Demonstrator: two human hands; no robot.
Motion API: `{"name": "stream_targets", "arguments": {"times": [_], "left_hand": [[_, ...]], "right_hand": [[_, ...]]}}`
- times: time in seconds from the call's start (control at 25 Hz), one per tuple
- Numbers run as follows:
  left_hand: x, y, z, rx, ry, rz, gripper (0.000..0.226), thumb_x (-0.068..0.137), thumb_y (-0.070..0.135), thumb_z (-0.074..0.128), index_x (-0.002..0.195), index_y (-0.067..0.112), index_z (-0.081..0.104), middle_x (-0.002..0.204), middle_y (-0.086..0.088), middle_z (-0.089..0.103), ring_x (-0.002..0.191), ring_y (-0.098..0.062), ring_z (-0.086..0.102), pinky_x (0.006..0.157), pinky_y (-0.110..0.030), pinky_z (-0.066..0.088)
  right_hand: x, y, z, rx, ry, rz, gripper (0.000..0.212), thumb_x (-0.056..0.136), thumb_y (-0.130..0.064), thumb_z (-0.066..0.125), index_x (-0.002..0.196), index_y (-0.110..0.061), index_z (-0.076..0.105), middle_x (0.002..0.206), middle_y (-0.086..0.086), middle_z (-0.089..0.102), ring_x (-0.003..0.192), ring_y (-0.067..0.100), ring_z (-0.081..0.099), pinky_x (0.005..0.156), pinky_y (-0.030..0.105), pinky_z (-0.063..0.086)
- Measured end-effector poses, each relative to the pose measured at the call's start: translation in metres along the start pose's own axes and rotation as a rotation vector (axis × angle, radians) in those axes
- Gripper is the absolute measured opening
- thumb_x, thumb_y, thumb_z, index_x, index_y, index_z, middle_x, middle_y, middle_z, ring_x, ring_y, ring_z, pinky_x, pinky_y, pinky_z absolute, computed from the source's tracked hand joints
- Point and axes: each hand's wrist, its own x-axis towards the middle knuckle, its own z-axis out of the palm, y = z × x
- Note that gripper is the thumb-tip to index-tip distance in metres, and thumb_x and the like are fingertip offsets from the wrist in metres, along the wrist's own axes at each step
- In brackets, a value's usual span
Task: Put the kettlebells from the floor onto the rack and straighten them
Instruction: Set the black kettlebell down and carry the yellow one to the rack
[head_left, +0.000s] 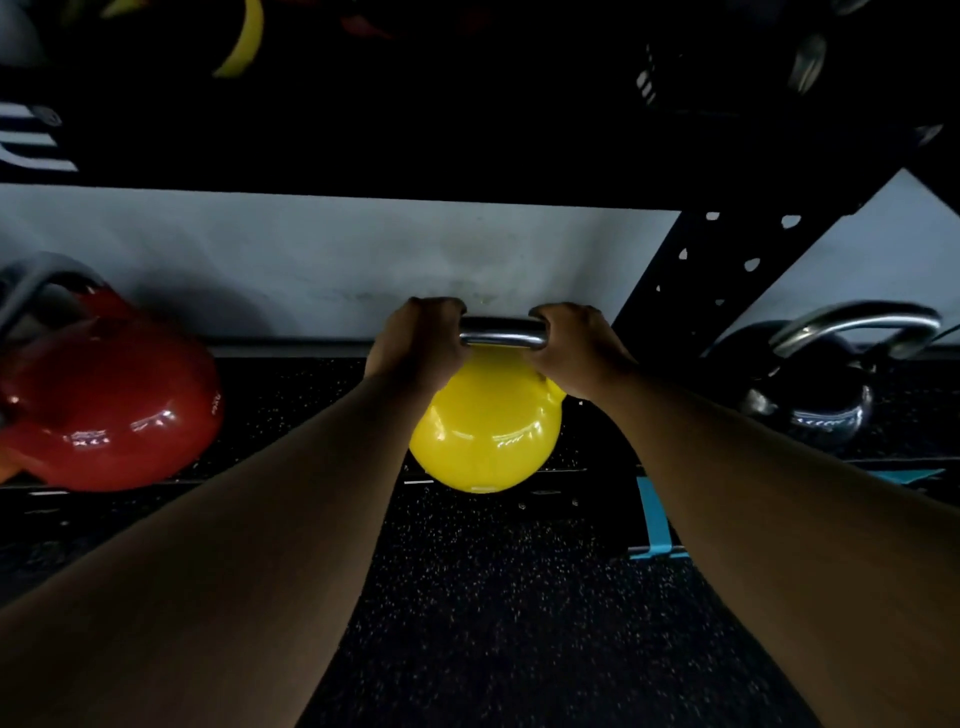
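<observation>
A yellow kettlebell (485, 431) with a steel handle sits in the middle of the view, at the front edge of the rack's low shelf (291, 379). My left hand (415, 340) grips the left end of its handle and my right hand (576, 345) grips the right end. To the left on the same shelf stands a red kettlebell (109, 400) with a grey handle. On the right stands a black kettlebell (815, 395) with a chrome handle.
The rack's dark upper shelf (415, 130) hangs overhead with more kettlebells on it, one partly yellow (244, 41). A slanted perforated black upright (711, 265) crosses at the right. Speckled black rubber floor (493, 623) lies in front, with a blue bracket (654, 519).
</observation>
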Motion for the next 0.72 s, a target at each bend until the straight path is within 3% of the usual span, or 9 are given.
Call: {"name": "stream_targets", "arguments": {"times": [0.08,0.28,0.4,0.56,0.72], "left_hand": [[0.001,0.002,0.004,0.013,0.03,-0.003,0.024,0.078,0.018,0.063,0.101,0.017,0.068,0.099,-0.017,0.071,0.097,-0.039,0.064,0.077,-0.042,0.054],[-0.004,0.003,0.009,-0.03,0.127,0.019,0.028,0.08,0.014,0.063,0.108,0.013,0.068,0.102,-0.019,0.071,0.098,-0.041,0.063,0.074,-0.039,0.05],[-0.005,0.004,0.008,-0.022,0.125,0.025,0.028,0.08,0.016,0.065,0.107,0.012,0.068,0.103,-0.019,0.071,0.099,-0.041,0.063,0.075,-0.04,0.05],[-0.009,0.006,0.009,-0.057,0.146,0.0,0.021,0.078,0.013,0.065,0.099,0.01,0.069,0.097,-0.018,0.071,0.094,-0.04,0.065,0.069,-0.038,0.049],[-0.01,0.006,0.0,-0.104,0.056,-0.028,0.027,0.079,0.015,0.067,0.105,0.012,0.065,0.097,-0.016,0.071,0.093,-0.035,0.065,0.071,-0.035,0.051]], "right_hand": [[0.002,0.003,-0.003,0.022,-0.046,0.001,0.039,0.077,-0.016,0.07,0.115,-0.009,0.067,0.101,0.016,0.072,0.086,0.028,0.066,0.068,0.022,0.039],[0.001,0.005,-0.004,0.041,-0.034,-0.036,0.039,0.077,-0.014,0.072,0.115,-0.006,0.067,0.099,0.016,0.072,0.074,0.015,0.053,0.064,0.021,0.042],[0.001,0.008,-0.003,0.046,-0.069,-0.056,0.039,0.078,-0.015,0.072,0.116,-0.008,0.066,0.096,0.012,0.071,0.069,0.014,0.055,0.05,0.008,0.035],[0.0,0.006,-0.006,0.045,-0.05,-0.061,0.035,0.076,-0.007,0.067,0.111,-0.007,0.068,0.095,0.017,0.072,0.074,0.023,0.061,0.061,0.024,0.044],[-0.002,-0.002,-0.011,0.036,-0.101,-0.054,0.035,0.078,-0.01,0.067,0.114,-0.01,0.065,0.099,0.017,0.071,0.086,0.031,0.066,0.064,0.027,0.044]]}}
